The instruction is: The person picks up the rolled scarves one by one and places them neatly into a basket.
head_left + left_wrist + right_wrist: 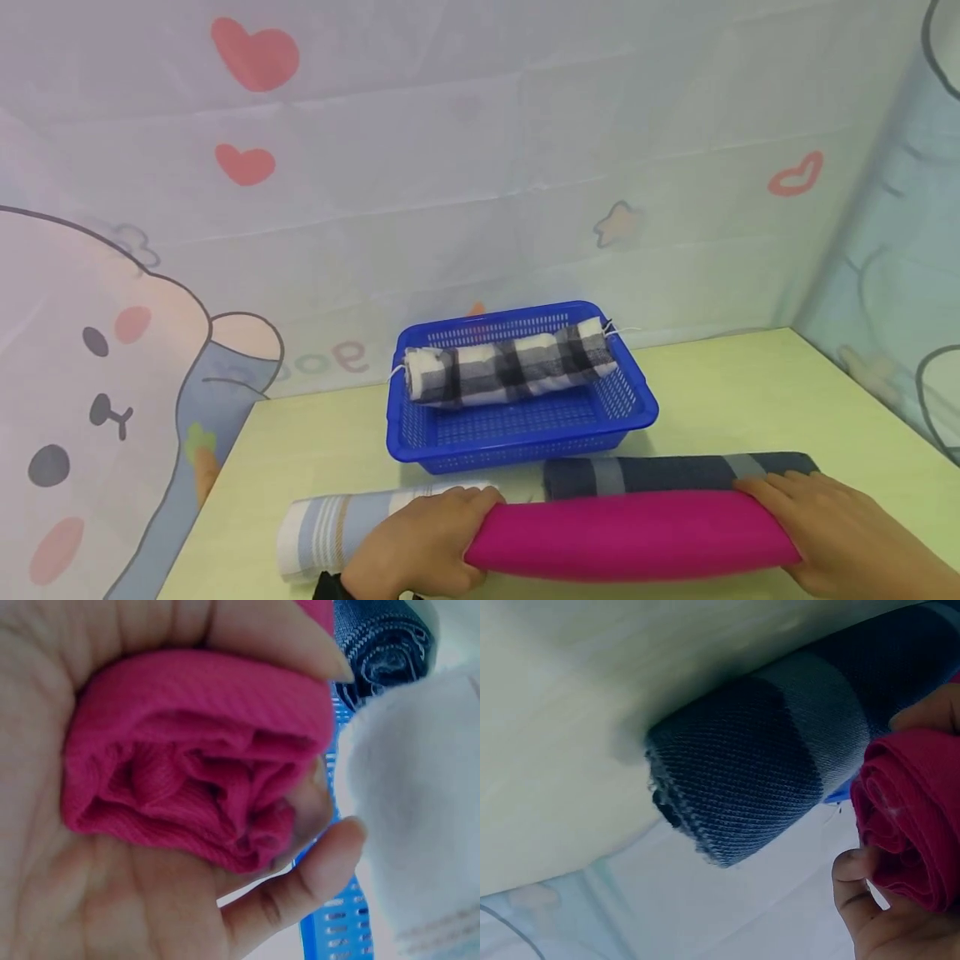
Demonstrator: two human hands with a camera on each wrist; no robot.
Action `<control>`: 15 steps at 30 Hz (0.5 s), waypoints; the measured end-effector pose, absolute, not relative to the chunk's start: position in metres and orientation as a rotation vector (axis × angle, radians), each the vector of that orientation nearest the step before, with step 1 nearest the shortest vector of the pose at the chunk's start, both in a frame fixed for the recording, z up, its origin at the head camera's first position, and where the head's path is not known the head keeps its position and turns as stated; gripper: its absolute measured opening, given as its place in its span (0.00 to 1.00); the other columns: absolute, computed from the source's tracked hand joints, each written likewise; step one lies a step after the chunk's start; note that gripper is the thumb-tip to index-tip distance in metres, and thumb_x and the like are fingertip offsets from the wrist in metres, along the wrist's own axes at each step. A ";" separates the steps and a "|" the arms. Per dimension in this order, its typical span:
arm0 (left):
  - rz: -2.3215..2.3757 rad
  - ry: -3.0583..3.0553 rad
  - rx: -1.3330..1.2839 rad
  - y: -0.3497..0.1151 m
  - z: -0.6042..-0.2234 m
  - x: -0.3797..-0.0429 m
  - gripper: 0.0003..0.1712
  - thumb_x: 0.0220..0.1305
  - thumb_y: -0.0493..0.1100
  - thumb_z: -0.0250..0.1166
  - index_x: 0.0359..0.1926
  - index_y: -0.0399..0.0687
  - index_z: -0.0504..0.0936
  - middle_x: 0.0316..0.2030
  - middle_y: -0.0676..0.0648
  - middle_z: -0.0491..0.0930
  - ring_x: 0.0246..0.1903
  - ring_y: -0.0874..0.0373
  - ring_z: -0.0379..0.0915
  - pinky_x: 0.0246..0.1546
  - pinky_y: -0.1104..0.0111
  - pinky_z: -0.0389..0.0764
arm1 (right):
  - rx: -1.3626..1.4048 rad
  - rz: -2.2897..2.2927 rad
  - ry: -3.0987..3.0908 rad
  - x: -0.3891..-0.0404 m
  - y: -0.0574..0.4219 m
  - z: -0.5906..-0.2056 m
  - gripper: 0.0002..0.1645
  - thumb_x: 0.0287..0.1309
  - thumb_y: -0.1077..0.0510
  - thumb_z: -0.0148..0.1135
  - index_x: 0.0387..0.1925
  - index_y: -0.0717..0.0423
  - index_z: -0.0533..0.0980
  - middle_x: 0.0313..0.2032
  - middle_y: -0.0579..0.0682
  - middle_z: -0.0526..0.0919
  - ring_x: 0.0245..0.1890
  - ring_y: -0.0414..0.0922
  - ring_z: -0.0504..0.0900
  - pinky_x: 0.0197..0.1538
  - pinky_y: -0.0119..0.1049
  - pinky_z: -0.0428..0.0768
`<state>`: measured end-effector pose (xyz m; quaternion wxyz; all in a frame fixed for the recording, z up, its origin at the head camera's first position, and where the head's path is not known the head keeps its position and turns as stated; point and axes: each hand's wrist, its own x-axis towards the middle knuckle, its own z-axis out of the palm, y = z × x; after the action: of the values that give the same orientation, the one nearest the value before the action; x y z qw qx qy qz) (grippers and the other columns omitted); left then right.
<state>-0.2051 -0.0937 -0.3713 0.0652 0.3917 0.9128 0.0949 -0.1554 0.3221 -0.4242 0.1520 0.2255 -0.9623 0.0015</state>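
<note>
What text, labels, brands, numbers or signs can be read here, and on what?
Backdrop: faint letters left of the basket in the head view, too blurred to read with certainty.
Pink roll, checked roll, striped roll, dark blue roll, blue basket: no text visible.

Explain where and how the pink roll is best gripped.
Probably at both ends, one hand from each side, where the left hand and right hand hold it now. The pink roll is long and stretches between them, and the wrist views show loose layered folds at its ends, which wrapped fingers should keep together.
</note>
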 end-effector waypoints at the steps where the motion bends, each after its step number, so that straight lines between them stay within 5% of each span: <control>1: 0.283 2.755 1.186 -0.095 -0.370 -0.206 0.28 0.41 0.45 0.69 0.48 0.57 0.72 0.34 0.61 0.74 0.32 0.68 0.67 0.31 0.70 0.74 | 0.673 -0.003 -2.725 -0.157 0.322 -0.423 0.40 0.22 0.51 0.77 0.47 0.55 0.75 0.37 0.45 0.81 0.36 0.46 0.77 0.36 0.51 0.78; 6: 0.270 2.782 1.230 -0.100 -0.369 -0.209 0.29 0.43 0.47 0.69 0.49 0.55 0.71 0.35 0.59 0.74 0.33 0.67 0.67 0.33 0.70 0.75 | 0.732 -0.028 -2.558 -0.163 0.321 -0.421 0.44 0.12 0.53 0.78 0.45 0.56 0.75 0.37 0.45 0.80 0.34 0.46 0.78 0.34 0.49 0.78; 15: 0.347 2.728 1.160 -0.116 -0.365 -0.218 0.26 0.44 0.44 0.67 0.48 0.56 0.70 0.36 0.57 0.73 0.32 0.65 0.68 0.31 0.69 0.74 | 0.766 0.003 -2.539 -0.171 0.307 -0.414 0.43 0.17 0.54 0.77 0.47 0.54 0.74 0.38 0.42 0.78 0.35 0.44 0.77 0.36 0.48 0.78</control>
<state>-0.2185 -0.1155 -0.3648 0.0785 0.3875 0.9112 0.1158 -0.1715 0.3066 -0.4140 0.2426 0.2801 -0.9288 0.0010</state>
